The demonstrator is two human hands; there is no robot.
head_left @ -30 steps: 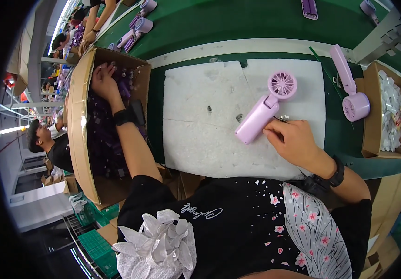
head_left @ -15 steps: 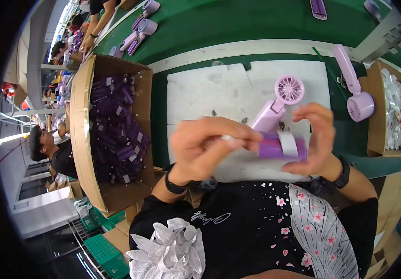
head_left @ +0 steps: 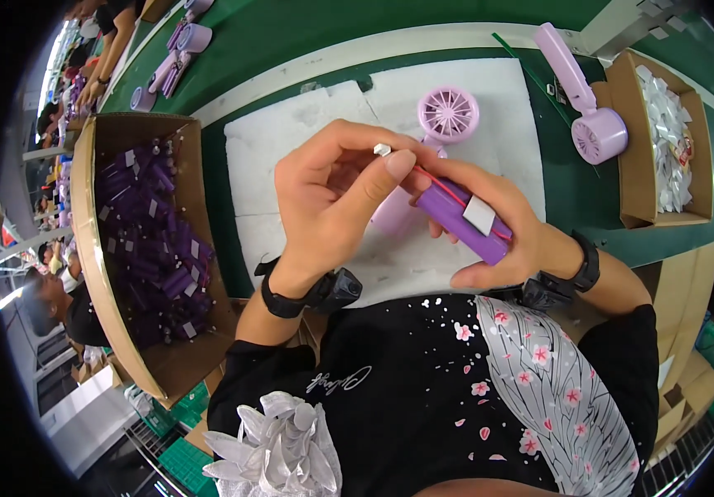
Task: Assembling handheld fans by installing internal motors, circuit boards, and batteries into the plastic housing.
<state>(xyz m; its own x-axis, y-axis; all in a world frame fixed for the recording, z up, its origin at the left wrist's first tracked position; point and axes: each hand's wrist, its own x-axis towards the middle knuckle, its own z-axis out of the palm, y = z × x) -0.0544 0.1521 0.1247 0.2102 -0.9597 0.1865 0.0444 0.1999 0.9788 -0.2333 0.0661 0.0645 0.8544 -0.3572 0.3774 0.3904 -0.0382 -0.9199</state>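
Observation:
My right hand (head_left: 513, 219) is closed around a purple cylindrical battery pack (head_left: 454, 222) with a white label and red wires running along it. My left hand (head_left: 324, 195) pinches the pack's wire lead between thumb and fingers. A small white connector (head_left: 383, 150) sticks up at the thumb tip. Partly behind my hands, a pink handheld fan (head_left: 448, 114) lies on a white foam mat (head_left: 262, 178); its round grille shows, while much of its handle is hidden.
Left of the mat stands a cardboard box (head_left: 85, 240) full of purple battery packs (head_left: 154, 240). On the right, another pink fan (head_left: 599, 135) lies beside a box (head_left: 663, 219) of white packets (head_left: 663, 141). More fan parts (head_left: 176, 58) and co-workers' arms (head_left: 113, 50) are at the far left.
My view has shifted. My right fingers have closed around the battery pack, which now tilts down to the right. The left hand still pinches the lead, its white connector now pointing up.

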